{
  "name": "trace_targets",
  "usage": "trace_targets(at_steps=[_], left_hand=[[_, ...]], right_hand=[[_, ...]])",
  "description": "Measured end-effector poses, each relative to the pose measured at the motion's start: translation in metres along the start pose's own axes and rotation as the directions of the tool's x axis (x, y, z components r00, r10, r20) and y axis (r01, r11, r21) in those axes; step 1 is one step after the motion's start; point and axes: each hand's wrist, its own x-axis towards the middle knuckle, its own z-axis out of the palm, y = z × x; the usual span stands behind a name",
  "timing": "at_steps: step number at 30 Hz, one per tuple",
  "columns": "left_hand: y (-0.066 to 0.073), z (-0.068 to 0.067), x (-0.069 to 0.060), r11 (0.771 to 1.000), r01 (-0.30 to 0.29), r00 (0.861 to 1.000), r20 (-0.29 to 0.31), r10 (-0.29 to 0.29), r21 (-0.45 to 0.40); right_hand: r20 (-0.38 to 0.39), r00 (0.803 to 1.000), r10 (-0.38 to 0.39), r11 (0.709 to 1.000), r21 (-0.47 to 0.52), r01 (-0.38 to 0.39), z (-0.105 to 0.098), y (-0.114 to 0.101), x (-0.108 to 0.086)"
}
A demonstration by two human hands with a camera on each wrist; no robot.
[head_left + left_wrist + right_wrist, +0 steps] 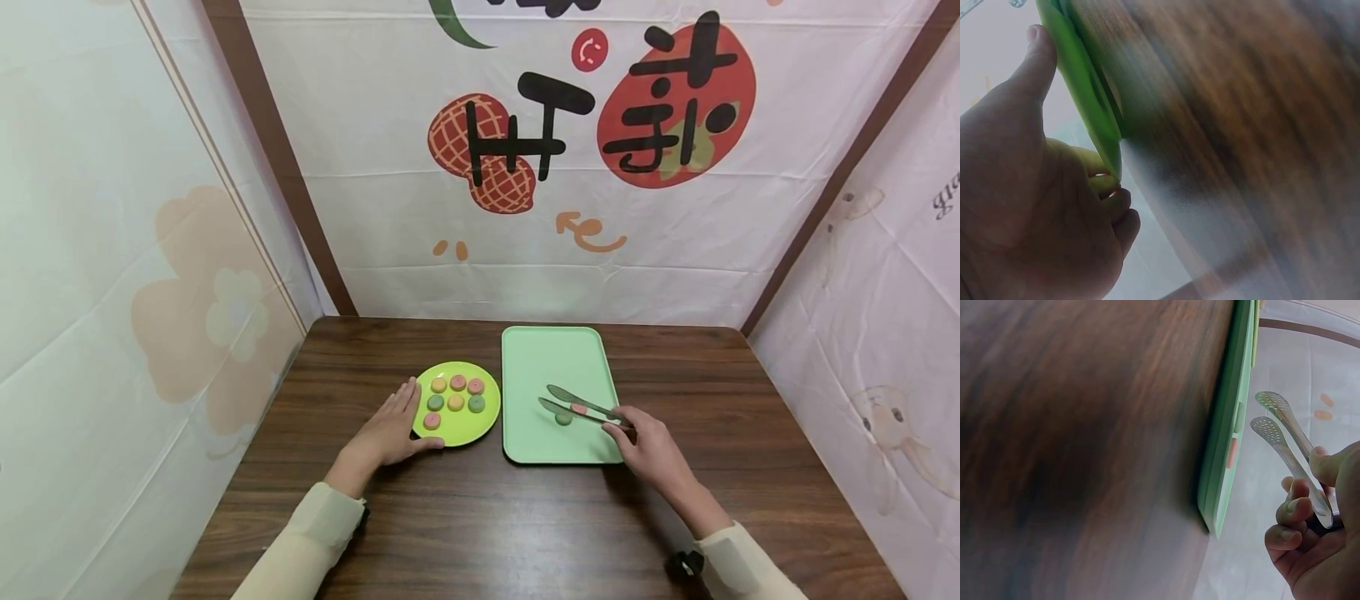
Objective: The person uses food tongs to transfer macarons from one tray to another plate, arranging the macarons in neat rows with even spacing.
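Observation:
On the yellow-green plate (476, 429) lie several small round cookie-like pieces (456, 402) in pink, green and yellow. My left hand (390, 429) rests against the plate's left rim, thumb and fingers spread along it. Its thumb (1038, 59) lies beside the green rim in the left wrist view. My right hand (647, 442) holds metal tongs (581, 402) with perforated tips over the light green tray (558, 358); the tong arms stand apart with nothing between the tips. A green piece (563, 419) and a pink piece (579, 408) sit on the tray beneath them, partly covered by the tongs.
The plate and tray stand side by side on a dark wooden table (480, 533). Printed fabric walls (375, 225) enclose its back and both sides. Bare wood lies in front of the tray.

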Motion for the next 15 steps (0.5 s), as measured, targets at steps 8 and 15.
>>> trace_targets(at_steps=[8, 15], left_hand=[[0.0004, -0.0015, -0.0005, 1.0, -0.011, 1.0, -0.009, 0.011, -0.002], [0.0007, -0.0013, -0.0007, 1.0, -0.013, 1.0, -0.005, 0.013, 0.0]], right_hand=[[0.013, 0.999, 0.031, 1.0, -0.004, -0.031, -0.0013, 0.003, -0.0056], [0.025, 0.999, 0.039, 0.999, -0.007, -0.039, -0.0028, 0.0029, -0.0103]])
